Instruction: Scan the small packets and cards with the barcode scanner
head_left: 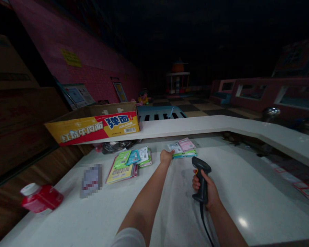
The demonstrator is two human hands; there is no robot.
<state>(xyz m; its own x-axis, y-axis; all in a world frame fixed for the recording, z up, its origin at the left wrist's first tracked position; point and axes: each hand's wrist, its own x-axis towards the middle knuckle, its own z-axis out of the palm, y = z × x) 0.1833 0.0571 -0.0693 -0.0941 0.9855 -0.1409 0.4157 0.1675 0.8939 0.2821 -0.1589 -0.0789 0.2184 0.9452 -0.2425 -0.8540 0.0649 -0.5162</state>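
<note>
My right hand (pixel 209 188) is wrapped around the handle of a black barcode scanner (pixel 203 178), and its cable runs down toward the counter's near edge. The scanner head points forward and left, toward a small group of flat packets. My left hand (pixel 166 156) is closed at the left edge of that group, its thumb on a white packet (pixel 175 148); the other fingertips are hidden. Beside it lie a pink packet (pixel 186 144) and green and blue packets (pixel 184 154). Further left, more packets in green (pixel 122 159), blue (pixel 133 157) and white (pixel 143 155) rest on yellow printed sheets (pixel 120 173).
A red bottle with a white cap (pixel 42 198) lies at the left. Behind, an open noodle carton (pixel 98 127) rests on the raised white ledge (pixel 185 125). Brown boxes (pixel 23 130) are stacked at far left. A black plastic bag (pixel 115 146) sits below the ledge.
</note>
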